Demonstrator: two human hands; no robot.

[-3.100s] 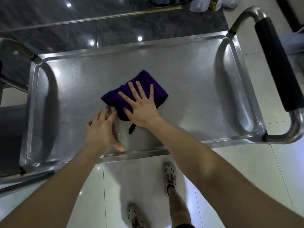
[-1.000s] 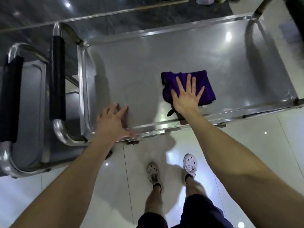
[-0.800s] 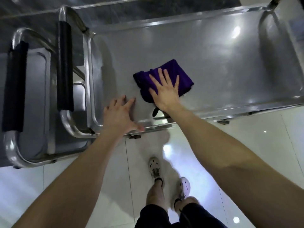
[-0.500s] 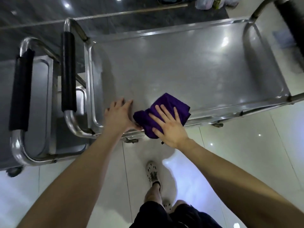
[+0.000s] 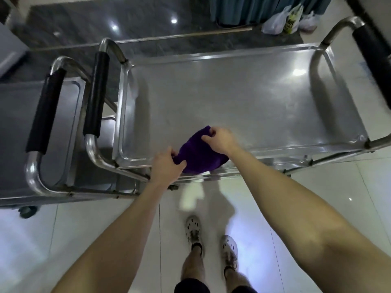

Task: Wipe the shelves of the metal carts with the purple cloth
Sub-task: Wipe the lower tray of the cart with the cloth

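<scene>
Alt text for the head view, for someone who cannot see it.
The left hand and right hand grip a purple cloth at the near edge of a metal cart's top shelf, seen from above. A second cart stands at its left.

At the near edge of the shelf [image 5: 243,98], the cloth [image 5: 201,157], with the left hand [image 5: 167,166] at its left corner and the right hand [image 5: 220,140] at its far right. Just left of the shelf, a second cart [image 5: 17,127]. Behind, on the floor [image 5: 317,197], bags [image 5: 281,20]; before, shoes [image 5: 193,228].

dim overhead light | glare spots on shelf [image 5: 243,98] | fisheye-bent edges | slight blur
</scene>
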